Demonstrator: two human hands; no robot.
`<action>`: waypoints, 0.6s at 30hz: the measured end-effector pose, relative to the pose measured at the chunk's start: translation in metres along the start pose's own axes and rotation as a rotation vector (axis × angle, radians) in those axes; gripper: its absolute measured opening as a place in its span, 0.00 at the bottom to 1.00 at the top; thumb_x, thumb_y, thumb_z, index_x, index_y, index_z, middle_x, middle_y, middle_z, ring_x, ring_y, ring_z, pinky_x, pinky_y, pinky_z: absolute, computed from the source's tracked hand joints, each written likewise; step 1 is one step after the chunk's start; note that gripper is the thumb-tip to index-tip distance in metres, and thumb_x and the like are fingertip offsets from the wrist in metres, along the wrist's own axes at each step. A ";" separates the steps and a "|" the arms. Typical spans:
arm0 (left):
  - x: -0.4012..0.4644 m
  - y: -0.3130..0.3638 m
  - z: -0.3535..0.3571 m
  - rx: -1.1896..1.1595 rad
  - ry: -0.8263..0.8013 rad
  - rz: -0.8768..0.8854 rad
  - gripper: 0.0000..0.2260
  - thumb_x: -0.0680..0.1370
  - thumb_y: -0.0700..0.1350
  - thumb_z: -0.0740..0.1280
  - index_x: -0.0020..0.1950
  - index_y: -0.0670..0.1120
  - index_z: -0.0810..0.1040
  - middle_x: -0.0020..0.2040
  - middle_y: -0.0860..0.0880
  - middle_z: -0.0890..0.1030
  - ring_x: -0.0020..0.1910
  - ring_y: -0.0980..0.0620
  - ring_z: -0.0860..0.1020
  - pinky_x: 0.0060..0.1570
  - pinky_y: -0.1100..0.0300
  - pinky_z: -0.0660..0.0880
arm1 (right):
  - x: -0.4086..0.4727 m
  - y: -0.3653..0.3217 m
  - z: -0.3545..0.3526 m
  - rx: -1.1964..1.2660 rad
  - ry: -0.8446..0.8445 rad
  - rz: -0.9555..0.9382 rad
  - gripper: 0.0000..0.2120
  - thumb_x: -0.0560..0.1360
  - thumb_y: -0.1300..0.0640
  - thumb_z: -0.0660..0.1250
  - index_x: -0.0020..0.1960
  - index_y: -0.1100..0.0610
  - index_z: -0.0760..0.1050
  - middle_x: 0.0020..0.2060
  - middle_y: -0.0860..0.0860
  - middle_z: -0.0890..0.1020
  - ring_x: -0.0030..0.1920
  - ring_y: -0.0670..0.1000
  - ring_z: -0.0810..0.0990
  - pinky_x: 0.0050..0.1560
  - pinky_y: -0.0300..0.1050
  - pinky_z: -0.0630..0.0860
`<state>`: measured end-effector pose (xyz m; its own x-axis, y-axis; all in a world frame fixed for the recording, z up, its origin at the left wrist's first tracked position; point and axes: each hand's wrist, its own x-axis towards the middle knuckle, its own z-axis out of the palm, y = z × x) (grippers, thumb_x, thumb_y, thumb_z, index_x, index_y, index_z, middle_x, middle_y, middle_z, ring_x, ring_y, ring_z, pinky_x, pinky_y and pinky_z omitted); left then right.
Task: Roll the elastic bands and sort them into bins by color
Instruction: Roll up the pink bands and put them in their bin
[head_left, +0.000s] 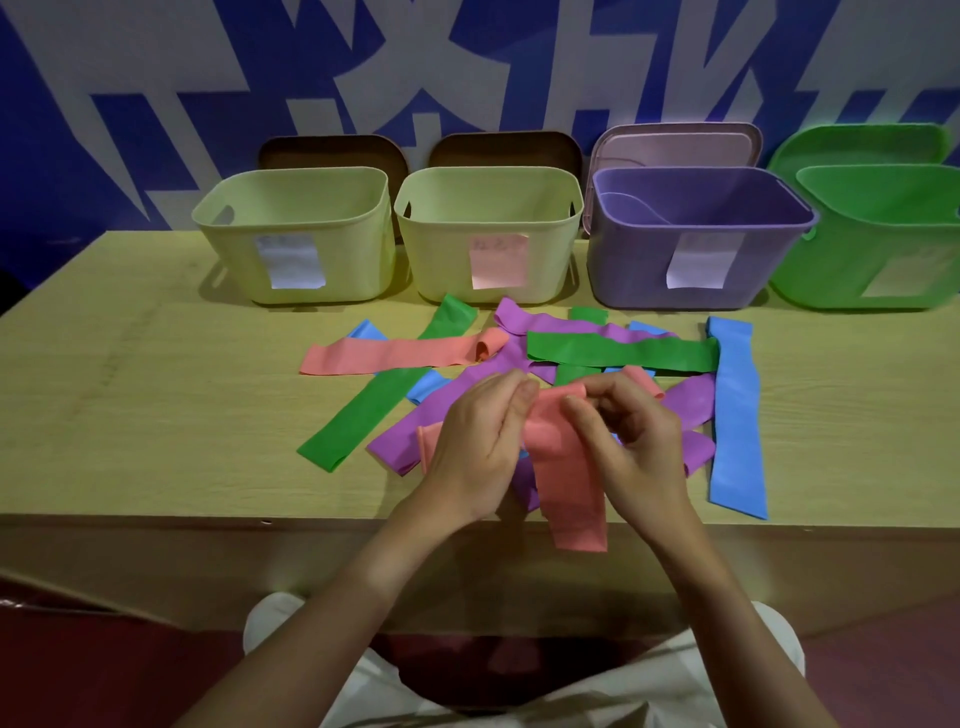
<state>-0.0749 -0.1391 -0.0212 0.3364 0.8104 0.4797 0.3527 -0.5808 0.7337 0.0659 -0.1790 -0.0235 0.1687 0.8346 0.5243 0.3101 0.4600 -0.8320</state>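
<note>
Both hands, left (480, 441) and right (631, 436), fingers curled, pinching top end of pink band (569, 467), rolling barely begun. Beyond fingers: loose bands (623, 351) unrolled; bins (488, 234) seemingly empty.

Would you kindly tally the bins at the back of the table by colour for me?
Pale yellow bins: 2
Purple bin: 1
Green bin: 1
Total: 4
</note>
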 end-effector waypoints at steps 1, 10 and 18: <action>0.000 0.001 0.001 -0.042 0.002 -0.033 0.13 0.82 0.46 0.54 0.37 0.52 0.65 0.31 0.57 0.66 0.33 0.61 0.68 0.36 0.69 0.62 | 0.000 0.001 0.001 0.025 -0.014 0.011 0.04 0.76 0.59 0.67 0.46 0.51 0.75 0.36 0.46 0.77 0.35 0.43 0.74 0.37 0.33 0.70; 0.004 0.001 -0.001 -0.297 0.021 -0.148 0.20 0.81 0.52 0.57 0.35 0.40 0.71 0.28 0.52 0.68 0.29 0.59 0.67 0.31 0.65 0.64 | 0.003 -0.004 0.000 0.046 -0.041 -0.030 0.13 0.75 0.66 0.68 0.53 0.50 0.76 0.40 0.52 0.78 0.41 0.55 0.78 0.43 0.49 0.76; 0.000 -0.003 -0.005 -0.080 -0.035 -0.023 0.15 0.82 0.50 0.56 0.40 0.43 0.70 0.33 0.53 0.70 0.34 0.58 0.70 0.37 0.65 0.65 | 0.000 0.003 -0.003 -0.001 -0.035 -0.010 0.04 0.75 0.62 0.68 0.49 0.56 0.78 0.37 0.48 0.77 0.38 0.50 0.76 0.40 0.40 0.74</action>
<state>-0.0801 -0.1370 -0.0209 0.3600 0.8194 0.4460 0.2907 -0.5528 0.7809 0.0692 -0.1787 -0.0255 0.1328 0.8400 0.5262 0.3122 0.4684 -0.8265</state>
